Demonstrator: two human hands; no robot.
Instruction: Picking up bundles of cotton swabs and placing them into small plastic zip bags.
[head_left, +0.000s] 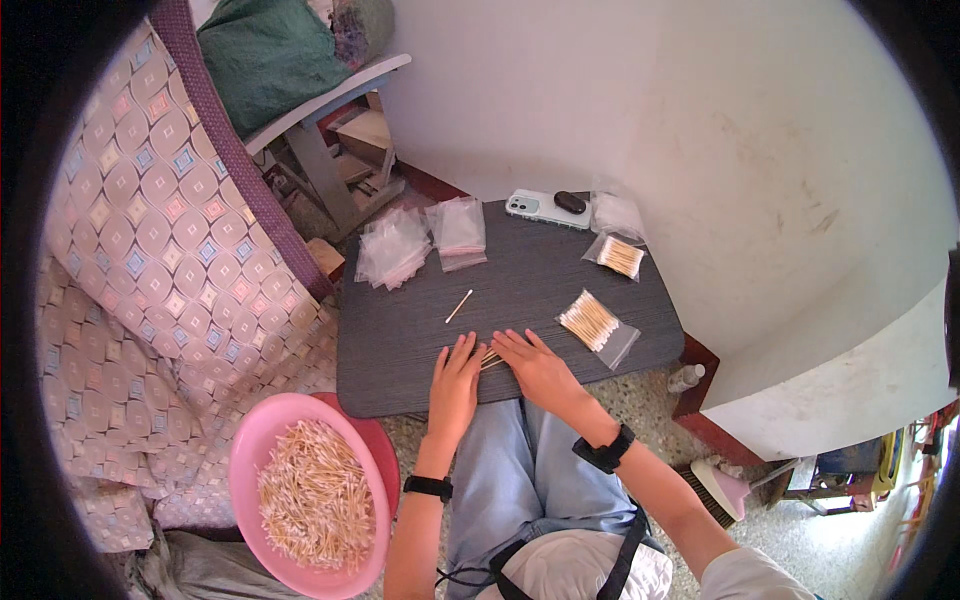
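Observation:
My left hand [457, 378] and my right hand [540, 370] rest at the near edge of a dark table [400, 330], fingers stretched forward. A few cotton swabs [490, 359] lie in the narrow gap between them, their ends hidden by my hands. One loose cotton swab [459, 306] lies on the tabletop beyond my left hand. To the right of my right hand is a clear bag of cotton swabs [590, 322], with a second filled bag [620, 258] farther back. A pink basin [250, 490] heaped with loose swabs stands to the left of my left forearm.
Clear plastic bags [395, 248] are piled at the table's far left, with a neater stack [460, 230] beside them. A phone [540, 208] with a small black object [570, 202] on it lies at the back, next to more bags [616, 215]. A wall [600, 100] rises behind.

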